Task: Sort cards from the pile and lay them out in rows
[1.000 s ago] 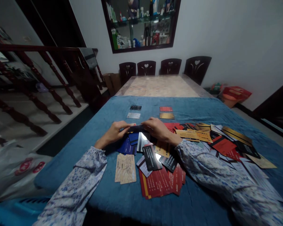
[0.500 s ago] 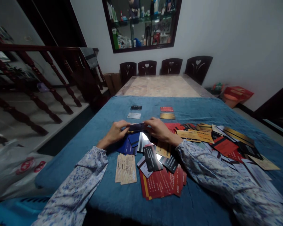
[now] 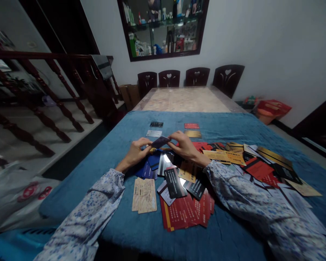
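Observation:
Both hands hold one dark card (image 3: 161,141) a little above the blue cloth (image 3: 119,145). My left hand (image 3: 137,152) pinches its left end and my right hand (image 3: 185,146) pinches its right end. Under and around the hands lies a loose heap of cards: blue cards (image 3: 149,165), a black card with white print (image 3: 174,182), beige cards (image 3: 145,195) and a fan of red cards (image 3: 186,213). Beyond the hands four single cards lie apart: a black one (image 3: 156,124), a white one (image 3: 153,133), a red one (image 3: 191,126) and a gold one (image 3: 192,133).
More cards in gold, red, black and white spread over the cloth to the right (image 3: 263,166). The bare stone tabletop (image 3: 186,99) continues past the cloth to several dark chairs (image 3: 197,76). A wooden stair railing (image 3: 43,90) stands at the left, a plastic bag (image 3: 13,195) at lower left.
Both hands have lifted the dark card slightly and tilted it up, so that its face shows more. The cards on the cloth have not moved.

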A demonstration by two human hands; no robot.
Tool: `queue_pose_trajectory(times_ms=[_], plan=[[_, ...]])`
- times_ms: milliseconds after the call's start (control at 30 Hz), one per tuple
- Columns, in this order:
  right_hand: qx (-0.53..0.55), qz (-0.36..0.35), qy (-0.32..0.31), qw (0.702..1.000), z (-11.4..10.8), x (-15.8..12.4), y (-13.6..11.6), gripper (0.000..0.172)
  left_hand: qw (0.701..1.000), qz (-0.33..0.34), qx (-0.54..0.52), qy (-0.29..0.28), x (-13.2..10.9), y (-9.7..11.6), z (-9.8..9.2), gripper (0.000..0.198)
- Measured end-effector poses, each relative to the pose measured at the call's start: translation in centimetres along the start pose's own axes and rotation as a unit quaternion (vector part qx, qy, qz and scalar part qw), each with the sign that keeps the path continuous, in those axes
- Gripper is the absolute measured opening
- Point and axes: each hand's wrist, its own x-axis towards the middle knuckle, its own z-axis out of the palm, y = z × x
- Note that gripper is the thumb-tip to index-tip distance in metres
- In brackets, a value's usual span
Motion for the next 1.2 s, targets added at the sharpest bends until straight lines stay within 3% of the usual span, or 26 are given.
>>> queue_pose_trajectory(times_ms=[233, 467, 667, 933, 1200], plan=[[0.02, 0.003, 0.048, 0.999, -0.4, 0.3, -0.5, 0.015, 1.0, 0.019, 0.016, -0.001, 0.0, 0.2, 0.0, 0.014], [-0.13, -0.052, 0.077, 0.987, -1.0, 0.4, -1.0, 0.023, 0.999, 0.036, 0.019, 0.028, 0.1, 0.9, -0.1, 0.015], [-0.205, -0.102, 0.064, 0.971, -1.0, 0.3, -1.1, 0.027, 0.997, 0.054, 0.0, 0.051, 0.1, 2.0, -0.1, 0.015], [-0.219, -0.144, 0.024, 0.965, -0.2, 0.1, -1.6, 0.022, 0.995, 0.088, 0.0, 0.05, 0.0, 2.7, 0.8, 0.017], [-0.209, -0.122, -0.009, 0.97, 0.1, -0.1, -1.7, 0.021, 0.998, 0.057, 0.022, 0.03, -0.2, 1.9, 1.0, 0.008]])
